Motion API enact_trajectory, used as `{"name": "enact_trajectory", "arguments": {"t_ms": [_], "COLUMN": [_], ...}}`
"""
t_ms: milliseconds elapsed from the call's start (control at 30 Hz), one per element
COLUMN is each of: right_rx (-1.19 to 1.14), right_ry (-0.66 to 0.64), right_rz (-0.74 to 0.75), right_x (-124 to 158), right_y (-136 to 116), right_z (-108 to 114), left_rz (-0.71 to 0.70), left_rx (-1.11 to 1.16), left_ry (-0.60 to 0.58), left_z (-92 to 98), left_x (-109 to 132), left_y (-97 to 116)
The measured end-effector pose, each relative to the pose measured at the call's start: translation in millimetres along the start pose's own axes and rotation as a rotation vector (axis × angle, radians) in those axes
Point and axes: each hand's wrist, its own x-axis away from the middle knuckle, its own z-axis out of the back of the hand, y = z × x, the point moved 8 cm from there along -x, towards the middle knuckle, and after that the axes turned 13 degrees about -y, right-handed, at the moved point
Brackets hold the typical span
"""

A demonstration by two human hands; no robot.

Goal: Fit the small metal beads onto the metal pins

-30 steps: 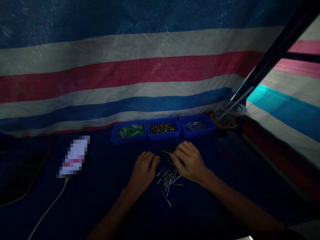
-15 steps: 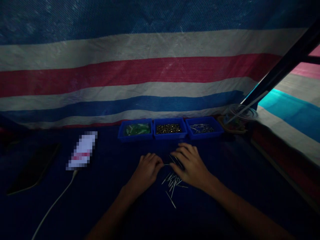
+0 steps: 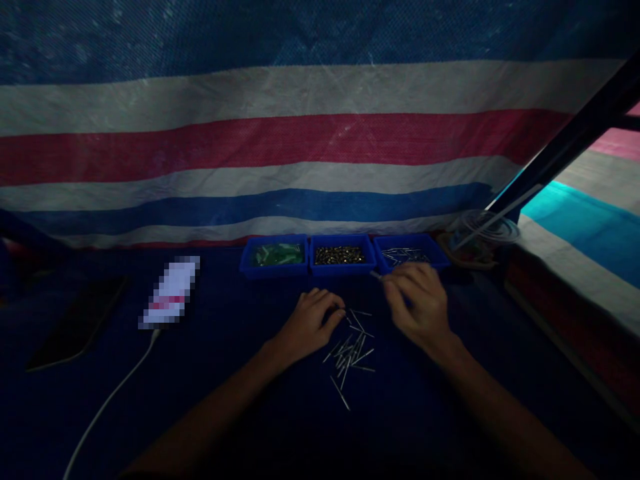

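Observation:
My right hand is raised in front of the right-hand blue tray, its thumb and fingers pinching a thin metal rod that points left. Lower and to the left, my left hand is curled with thumb and forefinger nearly together; what they hold, if anything, is too small and dark to make out. Several slim silvery rods lie in a loose pile on the dark blue surface, just right of and below the left hand. A few of them are close to its fingertips.
Three blue trays stand in a row: one with green-looking pieces, one with small brassy parts, one with thin rods. Coiled clear tubing is at right. A corded pixelated device and dark phone lie left.
My right hand has moved up and right, away from the left hand, with a rod in its fingers. More loose rods show on the surface. My left hand has shifted slightly right and up.

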Motion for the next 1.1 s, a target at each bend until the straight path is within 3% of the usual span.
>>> {"name": "enact_trajectory", "arguments": {"t_ms": [67,167,300,467,700,833,900,933,1033,1100], "right_rx": [0.217,0.4,0.241,-0.034,-0.044,0.028,0.165,0.257,0.46,0.467], "right_ry": [0.051,-0.061,-0.199,-0.313,-0.28,-0.052,0.117,0.142,0.012,-0.084], "right_rz": [-0.232,-0.419,-0.208,0.045,0.078,0.064,-0.059,-0.149,-0.38,-0.425], "right_x": [0.3,10.5,21.2,25.0,21.0,3.6,-4.0,-6.9,-7.4,0.5], "right_y": [34.5,58.1,18.6,-40.4,-44.3,-16.1,12.5,27.7,62.5,66.4], "right_z": [6.4,-12.4,-51.7,-68.1,-59.5,-16.0,11.2,18.7,13.9,-2.7], "left_rz": [-0.048,-0.073,-0.027,0.005,-0.034,-0.054,-0.067,-0.079,-0.125,-0.126], "left_rx": [-0.102,-0.2,-0.249,-0.226,-0.145,-0.046,-0.039,-0.05,-0.127,-0.182], "left_ry": [-0.079,-0.153,-0.112,-0.003,0.08,0.06,0.034,0.017,-0.048,-0.088], "left_z": [-3.2,-11.4,-16.8,-12.1,-0.9,-0.2,-3.2,-5.4,-13.4,-17.6], "left_x": [-3.1,-3.4,-2.0,-1.0,2.4,6.5,7.3,7.1,3.4,-0.5], "left_y": [-1.2,-3.3,-7.1,-12.9,-9.6,-1.5,5.6,9.8,22.3,25.5]}}
